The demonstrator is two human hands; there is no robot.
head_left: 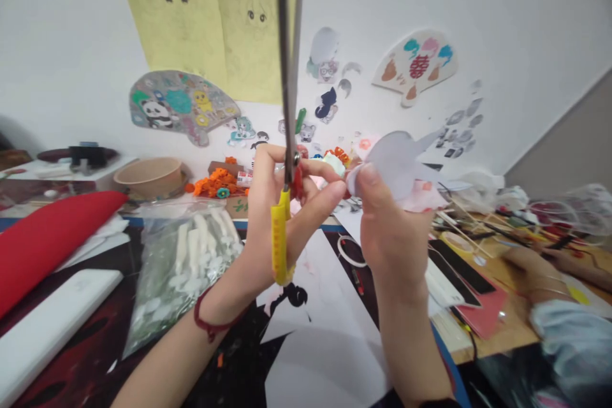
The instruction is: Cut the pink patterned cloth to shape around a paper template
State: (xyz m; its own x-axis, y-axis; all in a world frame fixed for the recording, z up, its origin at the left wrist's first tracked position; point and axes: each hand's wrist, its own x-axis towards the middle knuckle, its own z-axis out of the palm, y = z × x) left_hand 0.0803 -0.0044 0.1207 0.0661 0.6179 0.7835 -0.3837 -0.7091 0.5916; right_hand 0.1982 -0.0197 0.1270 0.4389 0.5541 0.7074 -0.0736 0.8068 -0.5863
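My left hand (280,204) grips a pair of scissors (288,57) with the blades pointing straight up and together. One handle is wrapped in yellow (280,242), and a red handle (297,182) sits among my fingers. My right hand (389,220) pinches a pale lilac paper cutout (394,162) between thumb and fingers, with pink-speckled paper (423,199) beneath it. The two hands nearly touch at the fingertips. A co-worker's forearm with thin bracelets (540,277) lies at the right, beside a pale blue sleeve (568,344).
A clear bag of white pieces (182,268) and a red cushion (52,236) lie at the left. A kraft bowl (148,177) and orange paper bits (213,182) stand behind my hands. Thin sticks and papers cover a wooden table (507,325) at the right.
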